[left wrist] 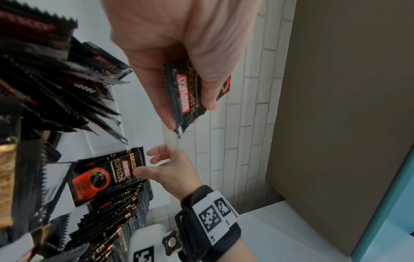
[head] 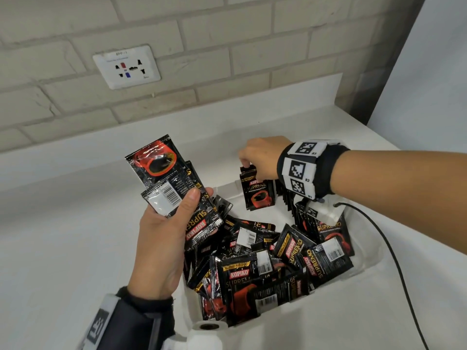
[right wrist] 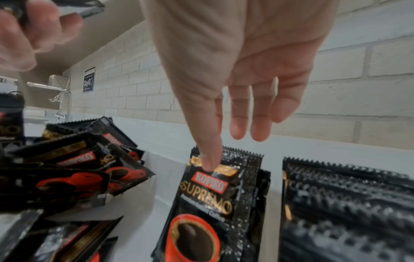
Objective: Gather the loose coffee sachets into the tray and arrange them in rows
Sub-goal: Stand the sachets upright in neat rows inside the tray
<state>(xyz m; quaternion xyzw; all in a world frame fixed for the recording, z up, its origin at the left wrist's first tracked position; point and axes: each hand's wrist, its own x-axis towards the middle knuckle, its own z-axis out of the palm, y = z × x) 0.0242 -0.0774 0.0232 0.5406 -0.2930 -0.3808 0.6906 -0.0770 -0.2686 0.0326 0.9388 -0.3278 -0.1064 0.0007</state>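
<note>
1. Leftmost, my left hand (head: pixel 164 238) is raised above the left edge of the tray (head: pixel 364 263), thumb and fingers curled round a fanned bundle of sachets (head: pixel 171 183), their long axes tilted up and away from me.
2. Centre, the loose heap of sachets (head: pixel 252 261) lies jumbled in the near part of the tray, pointing every way; my left hand is the nearer one to it.
3. Further right, at the tray's far wall, my right hand (head: pixel 262 157) hangs from above with thumb and forefinger on the top edge of the upright sachet (head: pixel 257 192), the other fingers spread loose. Its long axis stands vertical, face toward me, directly below the fingertips (right wrist: pixel 209 164).
4. Rightmost, the standing row (right wrist: pixel 345 203) sits just beside that sachet, to the right. In my judgement the coming move turns on keeping the sachet upright and parallel to this row.
5. Between views: the head view hides most of the row under my wrist; the right wrist view shows its serrated tops clearly; the left wrist view shows how my left hand grips the bundle.
</note>
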